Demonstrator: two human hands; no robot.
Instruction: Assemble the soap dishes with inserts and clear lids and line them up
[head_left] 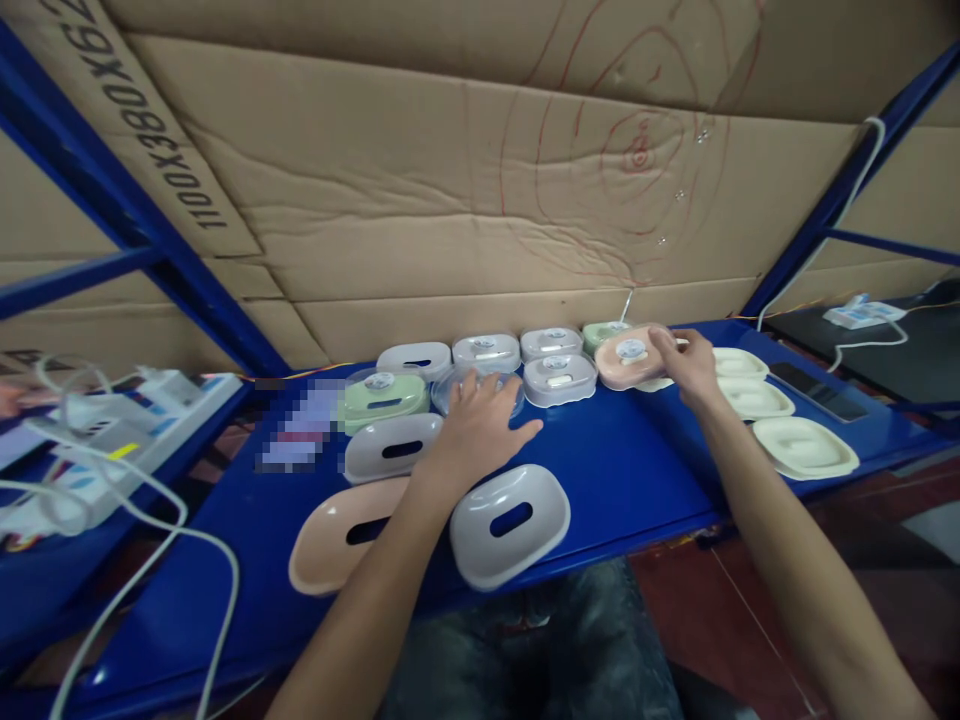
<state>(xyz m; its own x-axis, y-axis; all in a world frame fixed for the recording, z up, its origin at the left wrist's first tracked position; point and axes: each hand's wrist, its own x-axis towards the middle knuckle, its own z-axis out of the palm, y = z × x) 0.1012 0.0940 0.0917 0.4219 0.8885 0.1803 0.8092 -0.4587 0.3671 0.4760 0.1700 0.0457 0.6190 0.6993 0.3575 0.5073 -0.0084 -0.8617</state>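
My right hand grips a peach soap box by its right end, with the thumb and fingers closed on it. The box is tilted, and a round label shows on top. My left hand is over a clear lid, its fingers spread on or just above it; contact is unclear. Partly under my left forearm lies a peach soap dish with an oval slot. Grey soap dishes lie nearby, one in front and one to the left.
Covered soap boxes stand along the back, including a green one and a grey one. Several cream trays lie right, beside a dark phone-like slab. Blue posts flank the table; white cables hang left.
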